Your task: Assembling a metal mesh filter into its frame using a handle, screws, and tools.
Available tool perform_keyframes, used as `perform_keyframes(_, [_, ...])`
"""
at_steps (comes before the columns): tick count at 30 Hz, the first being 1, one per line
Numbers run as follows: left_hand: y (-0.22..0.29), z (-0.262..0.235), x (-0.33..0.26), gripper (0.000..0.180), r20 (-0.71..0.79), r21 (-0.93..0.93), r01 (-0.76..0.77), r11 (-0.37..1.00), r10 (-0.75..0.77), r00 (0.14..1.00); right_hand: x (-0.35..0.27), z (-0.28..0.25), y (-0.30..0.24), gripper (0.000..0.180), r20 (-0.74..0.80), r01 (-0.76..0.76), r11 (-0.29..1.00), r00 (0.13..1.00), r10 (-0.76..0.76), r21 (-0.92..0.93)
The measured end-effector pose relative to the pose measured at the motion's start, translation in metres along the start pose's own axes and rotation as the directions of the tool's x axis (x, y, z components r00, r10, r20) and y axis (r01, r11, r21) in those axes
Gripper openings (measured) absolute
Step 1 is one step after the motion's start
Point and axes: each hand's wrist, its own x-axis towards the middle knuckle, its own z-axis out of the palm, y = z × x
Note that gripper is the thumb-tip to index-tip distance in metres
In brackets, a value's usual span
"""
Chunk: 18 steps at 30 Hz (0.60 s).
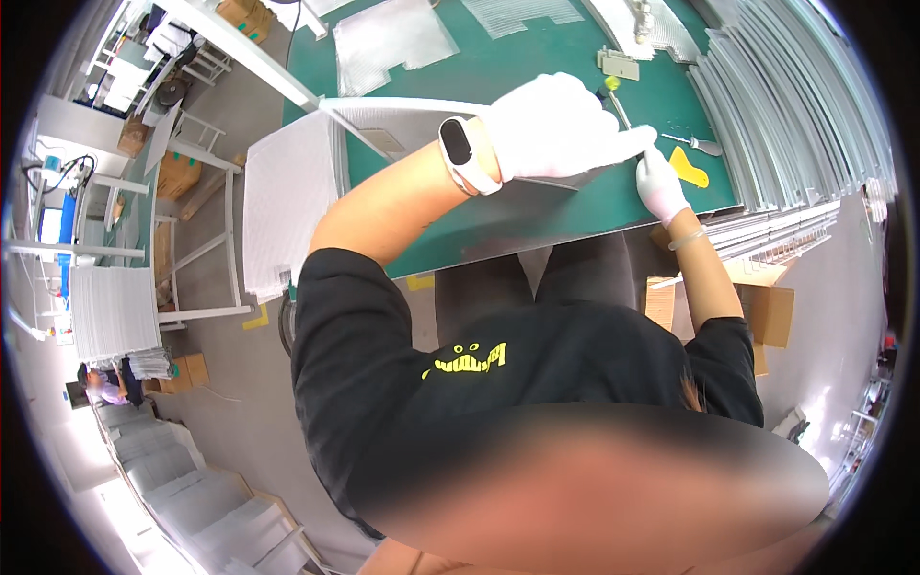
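My left hand (pixel 565 129), in a white glove, is above the green-topped table, fingers curled and one finger or thumb stretched to the right. That fingertip meets my right hand (pixel 661 182), also white-gloved, whose fingers are closed in a pinch. Whatever either hand holds is hidden by the gloves. Beneath my left hand lies a thin grey panel (pixel 412 123), partly covered by my forearm. Just beyond the fingertips is a slim tool with a yellow-green end (pixel 610 85). A yellow scraper (pixel 689 169) and a screwdriver (pixel 706 147) rest right of my right hand.
Stacked grey panels (pixel 767 105) line the table's right side. Translucent sheets (pixel 388 43) lie at the back, near a small metal block (pixel 618 64). Another stack of white sheets (pixel 287 192) stands at the left edge. A cardboard box (pixel 770 314) sits below on the right.
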Motion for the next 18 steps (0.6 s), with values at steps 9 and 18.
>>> perform_keyframes(9, [0.004,0.037,-0.002,0.021,-0.085,0.082,0.376,0.923,-0.370,0.925,-0.049,-0.173,-0.084,0.064,0.046,-0.009,0.902,0.999,-0.012,0.432])
perform_keyframes(18, [0.005,0.055,-0.010,0.027,-0.342,-0.057,0.436,0.898,-0.427,0.837,-0.067,-0.224,-0.111,0.059,-0.125,0.149,0.915,0.986,-0.109,0.375])
